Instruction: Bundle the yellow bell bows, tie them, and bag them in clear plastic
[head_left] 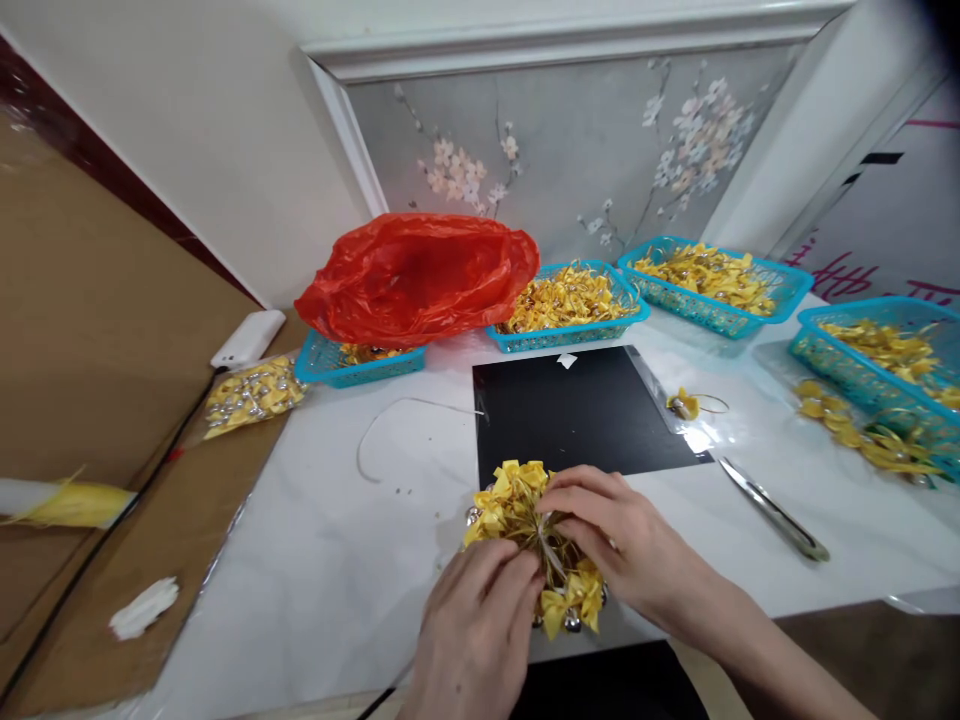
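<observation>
The bundle of yellow bows (506,505) is at the near edge of the table (300,570), beside the black mat (577,420). Left hand (476,620): fingers curled, holding the bundle's near left side. Right hand (630,530): fingers half bent, gripping its right side by the gathered stems. Knife (776,515) lies right of the mat.

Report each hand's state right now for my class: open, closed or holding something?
Left hand: closed, holding the bundle of yellow bows.
Right hand: fingers bent over the bundle's stems; whether they pinch cannot be told.
</observation>
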